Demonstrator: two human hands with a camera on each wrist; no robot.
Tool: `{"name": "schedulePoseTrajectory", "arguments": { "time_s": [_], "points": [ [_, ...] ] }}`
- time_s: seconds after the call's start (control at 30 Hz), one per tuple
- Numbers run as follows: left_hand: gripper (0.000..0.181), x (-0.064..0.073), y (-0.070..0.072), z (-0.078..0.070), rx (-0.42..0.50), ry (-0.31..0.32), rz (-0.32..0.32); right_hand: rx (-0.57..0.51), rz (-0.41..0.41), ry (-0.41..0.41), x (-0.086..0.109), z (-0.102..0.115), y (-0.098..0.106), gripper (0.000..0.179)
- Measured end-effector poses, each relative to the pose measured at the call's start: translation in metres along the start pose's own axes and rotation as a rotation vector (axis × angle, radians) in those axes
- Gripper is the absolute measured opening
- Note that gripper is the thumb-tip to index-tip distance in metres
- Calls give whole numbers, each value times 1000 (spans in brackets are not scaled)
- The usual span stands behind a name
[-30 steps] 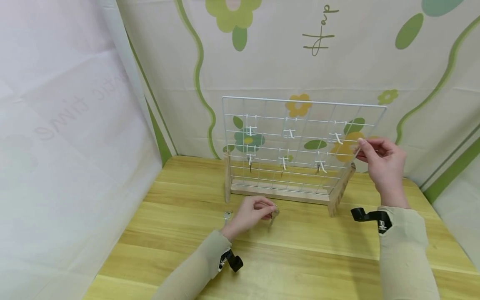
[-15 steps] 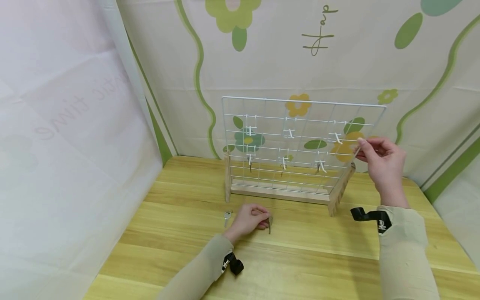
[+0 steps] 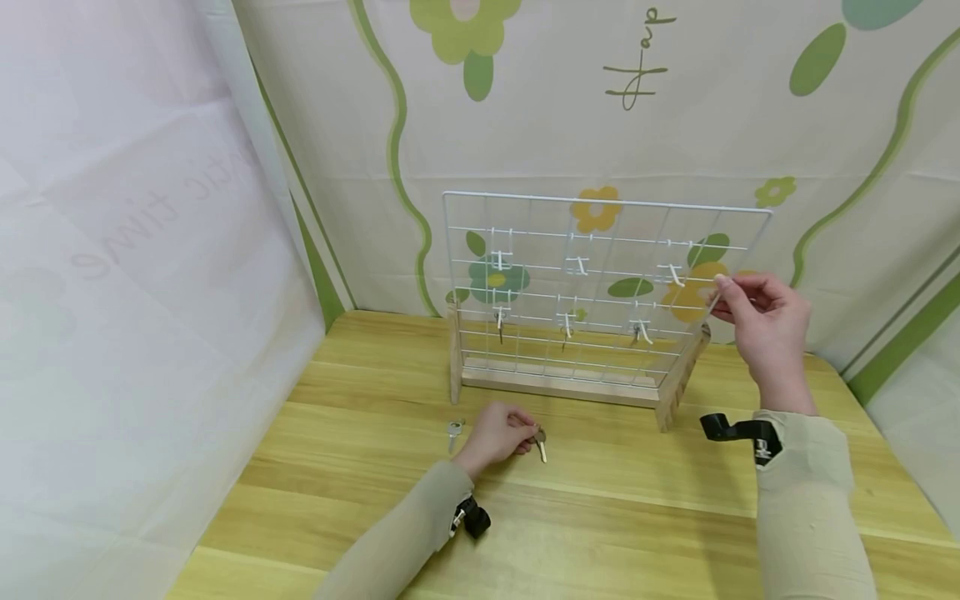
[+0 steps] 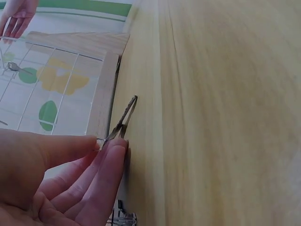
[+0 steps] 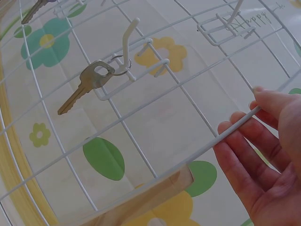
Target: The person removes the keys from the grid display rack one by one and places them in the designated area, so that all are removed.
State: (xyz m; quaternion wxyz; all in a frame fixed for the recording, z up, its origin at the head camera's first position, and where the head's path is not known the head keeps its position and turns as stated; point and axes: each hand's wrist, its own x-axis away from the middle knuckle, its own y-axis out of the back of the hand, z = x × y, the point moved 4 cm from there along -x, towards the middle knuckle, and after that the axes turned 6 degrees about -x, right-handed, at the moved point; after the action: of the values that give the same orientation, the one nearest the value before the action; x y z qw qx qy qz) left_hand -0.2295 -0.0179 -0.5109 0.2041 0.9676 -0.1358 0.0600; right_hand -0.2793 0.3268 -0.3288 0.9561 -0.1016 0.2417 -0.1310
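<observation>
My left hand (image 3: 497, 435) pinches a small key (image 3: 542, 447) by its ring, low over the table in front of the rack. Up close in the left wrist view, thumb and fingertips meet at the ring, and the key (image 4: 123, 117) points away from them. My right hand (image 3: 774, 327) grips the right edge of a white wire grid rack (image 3: 608, 204), thumb on one side and fingers on the other. In the right wrist view a brass-toned key (image 5: 90, 81) hangs by its ring from a white hook (image 5: 127, 44) on the grid.
A loose key (image 3: 454, 430) lies on the wooden table (image 3: 600, 517) left of my left hand. Three upper hooks, among them the middle hook (image 3: 577, 267), carry nothing; keys hang on the lower ones. A wooden base (image 3: 558, 386) supports the grid. Patterned cloth (image 3: 525, 125) stands behind.
My left hand has drawn slightly left and away from the rack, and the key in its fingertips has turned. My right hand stays on the rack's edge.
</observation>
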Motion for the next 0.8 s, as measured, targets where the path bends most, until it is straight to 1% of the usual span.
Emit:
{"name": "schedulePoseTrajectory", "arguments": {
  "time_s": [0.1,0.23,0.33,0.37,0.53,0.7,0.8],
  "points": [
    [7,-1,0,-3,-87,-28,-16,-1,-1,-1,0,0,0,25],
    [17,-3,-1,-7,-245,-65,-63,-4,0,-5,0,0,0,25],
    [21,-4,-2,-8,-326,-65,-85,-4,0,-4,0,0,0,25],
    [23,-5,-3,-8,-340,-69,-88,-2,0,-3,0,0,0,26],
    [25,-6,-4,-8,-352,-63,-88,-1,1,2,0,0,0,26],
    [27,-3,-4,-12,-352,-56,-74,-5,-3,6,0,0,0,26],
    [33,2,2,-20,-309,-69,-63,0,1,2,0,0,1,26]
  ]
}}
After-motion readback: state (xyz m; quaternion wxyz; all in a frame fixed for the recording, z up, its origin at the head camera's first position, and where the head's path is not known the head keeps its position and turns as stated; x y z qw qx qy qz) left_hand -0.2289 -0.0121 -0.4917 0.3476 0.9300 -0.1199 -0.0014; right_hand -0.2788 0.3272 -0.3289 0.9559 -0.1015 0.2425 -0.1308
